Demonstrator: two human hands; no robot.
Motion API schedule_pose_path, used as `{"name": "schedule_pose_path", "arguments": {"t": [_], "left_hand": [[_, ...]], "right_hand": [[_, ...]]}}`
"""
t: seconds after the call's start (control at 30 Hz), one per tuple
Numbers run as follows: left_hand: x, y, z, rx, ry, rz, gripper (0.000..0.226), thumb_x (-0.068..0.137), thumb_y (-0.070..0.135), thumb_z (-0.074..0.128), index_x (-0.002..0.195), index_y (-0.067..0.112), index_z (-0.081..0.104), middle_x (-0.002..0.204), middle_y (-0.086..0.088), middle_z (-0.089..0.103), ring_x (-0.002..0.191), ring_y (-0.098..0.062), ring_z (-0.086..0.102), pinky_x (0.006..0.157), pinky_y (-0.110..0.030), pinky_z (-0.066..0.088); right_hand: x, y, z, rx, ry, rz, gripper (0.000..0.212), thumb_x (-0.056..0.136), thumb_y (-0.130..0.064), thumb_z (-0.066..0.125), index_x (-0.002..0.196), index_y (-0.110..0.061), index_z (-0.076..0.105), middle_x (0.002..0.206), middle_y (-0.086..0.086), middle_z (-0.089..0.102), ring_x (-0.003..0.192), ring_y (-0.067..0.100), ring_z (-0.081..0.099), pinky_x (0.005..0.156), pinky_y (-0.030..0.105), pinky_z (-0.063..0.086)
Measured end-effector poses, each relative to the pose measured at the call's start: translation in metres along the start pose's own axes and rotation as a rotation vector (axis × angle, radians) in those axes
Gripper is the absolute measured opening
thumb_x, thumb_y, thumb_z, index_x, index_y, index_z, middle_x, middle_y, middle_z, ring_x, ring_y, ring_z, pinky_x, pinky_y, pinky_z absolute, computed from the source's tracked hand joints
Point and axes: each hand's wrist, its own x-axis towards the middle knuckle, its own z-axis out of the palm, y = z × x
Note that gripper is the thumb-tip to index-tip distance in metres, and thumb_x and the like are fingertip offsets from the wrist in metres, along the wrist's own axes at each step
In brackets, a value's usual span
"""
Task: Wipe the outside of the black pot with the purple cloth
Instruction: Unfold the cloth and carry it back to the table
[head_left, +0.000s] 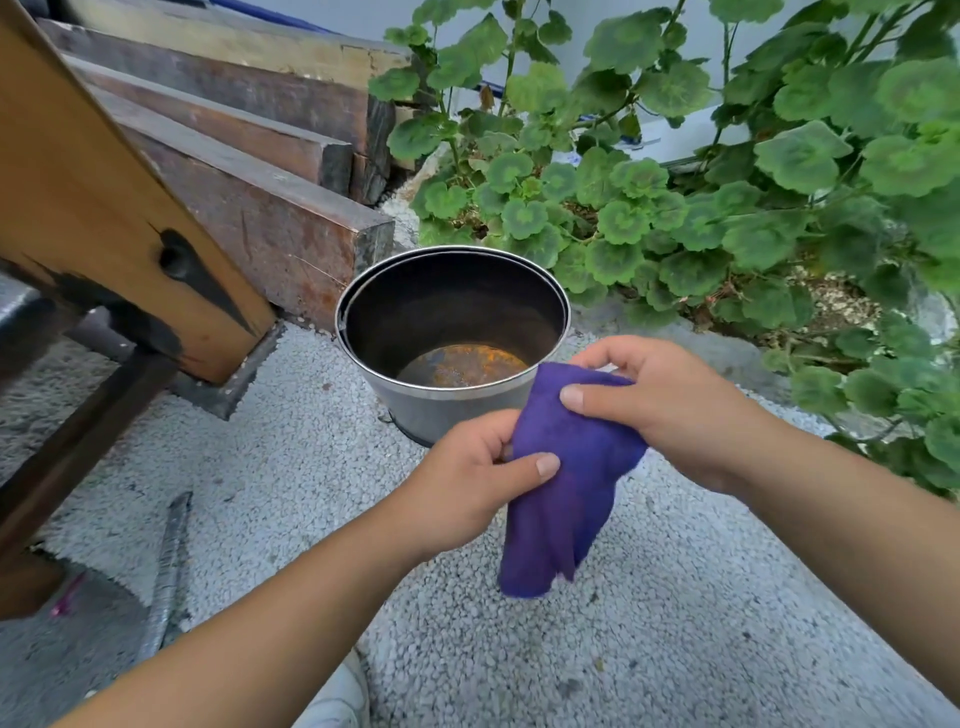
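The black pot (415, 405) stands upright on pebbled ground in the middle of the head view, with a shiny rim and a rusty bottom inside. In front of it hangs the purple cloth (561, 488), held in the air by both hands. My left hand (478, 478) pinches its lower left edge. My right hand (660, 405) grips its upper part, just in front of the pot's near right rim. The cloth covers part of the pot's near wall and does not clearly touch it.
Stacked dark wooden beams (249, 208) and a slanted wooden post (104, 208) lie left of the pot. Geranium plants (701, 182) crowd the right and back. A grey metal bar (169, 566) lies on the pebbled ground at lower left. A white shoe (337, 696) shows at the bottom.
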Motion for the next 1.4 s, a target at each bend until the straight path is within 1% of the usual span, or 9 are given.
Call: {"name": "schedule_pose_path", "arguments": {"t": [0.23,0.33,0.47,0.6,0.77,0.9,1.0,1.1,1.4], "left_hand": [[0.000,0.009,-0.013,-0.463,0.014,0.017,0.047,0.087,-0.002,0.053,0.132,0.010,0.052,0.122,-0.012,0.065,0.107,-0.024,0.065,0.090,-0.040,0.055],[-0.002,0.013,-0.019,-0.217,0.103,-0.009,0.041,0.090,-0.005,0.056,0.128,0.011,0.053,0.120,-0.009,0.068,0.108,-0.022,0.065,0.089,-0.036,0.055],[-0.003,0.011,-0.018,0.374,0.543,-0.018,0.038,0.088,0.010,0.069,0.119,0.025,0.052,0.106,0.005,0.060,0.096,-0.015,0.060,0.083,-0.029,0.051],[-0.006,0.017,-0.006,0.013,0.284,-0.031,0.035,0.084,0.026,0.066,0.118,0.021,0.060,0.108,-0.001,0.071,0.096,-0.010,0.069,0.077,-0.026,0.057],[-0.004,0.024,-0.004,0.054,0.191,0.085,0.025,0.091,0.030,0.058,0.108,0.014,0.068,0.096,-0.006,0.073,0.088,-0.019,0.068,0.081,-0.029,0.051],[-0.007,0.028,-0.002,0.089,0.053,0.062,0.054,0.093,0.050,0.048,0.104,-0.002,0.055,0.067,-0.027,0.061,0.053,-0.034,0.044,0.050,-0.050,0.035],[-0.003,0.031,-0.004,0.048,0.099,0.030,0.045,0.096,0.045,0.048,0.103,0.003,0.062,0.084,-0.033,0.067,0.069,-0.050,0.060,0.066,-0.065,0.050],[0.002,0.031,-0.009,0.003,0.201,-0.039,0.038,0.097,0.038,0.046,0.111,0.010,0.069,0.108,-0.025,0.070,0.103,-0.041,0.067,0.092,-0.062,0.050],[0.017,0.036,-0.027,0.102,0.342,0.008,0.038,0.098,0.037,0.041,0.105,0.021,0.075,0.106,-0.007,0.075,0.104,-0.024,0.069,0.093,-0.044,0.052]], "right_hand": [[-0.007,0.027,0.015,0.590,-0.276,0.316,0.055,0.088,-0.044,0.060,0.129,-0.006,0.060,0.118,0.015,0.066,0.102,0.032,0.062,0.095,0.054,0.047],[-0.009,0.030,0.029,0.559,-0.199,0.199,0.029,0.090,-0.019,0.063,0.117,-0.007,0.066,0.117,0.018,0.069,0.097,0.029,0.068,0.079,0.048,0.057],[-0.010,0.030,0.040,0.336,0.028,0.079,0.013,0.093,-0.006,0.060,0.103,-0.011,0.067,0.098,0.012,0.075,0.086,0.027,0.072,0.069,0.044,0.059],[-0.015,0.022,0.047,0.023,0.011,-0.104,0.022,0.078,-0.018,0.076,0.097,-0.028,0.070,0.095,0.005,0.074,0.084,0.020,0.073,0.071,0.033,0.057],[-0.014,0.018,0.050,-0.206,0.097,-0.180,0.018,0.064,-0.041,0.076,0.076,-0.035,0.063,0.090,-0.003,0.058,0.062,0.015,0.057,0.062,0.024,0.048],[-0.012,0.019,0.047,-0.269,0.153,-0.208,0.021,0.062,-0.045,0.076,0.076,-0.036,0.063,0.083,-0.007,0.062,0.063,0.005,0.058,0.059,0.015,0.044],[-0.011,0.023,0.041,-0.300,0.185,-0.234,0.010,0.072,-0.035,0.070,0.078,-0.026,0.066,0.081,-0.001,0.065,0.072,0.011,0.060,0.068,0.027,0.049],[-0.010,0.028,0.034,-0.145,0.148,-0.132,0.013,0.075,-0.030,0.062,0.082,-0.022,0.067,0.080,-0.001,0.068,0.075,0.010,0.061,0.069,0.032,0.051],[-0.001,0.031,-0.004,0.787,0.070,0.093,0.032,0.090,-0.018,0.053,0.114,0.002,0.054,0.102,0.024,0.067,0.089,0.031,0.068,0.074,0.037,0.057]]}}
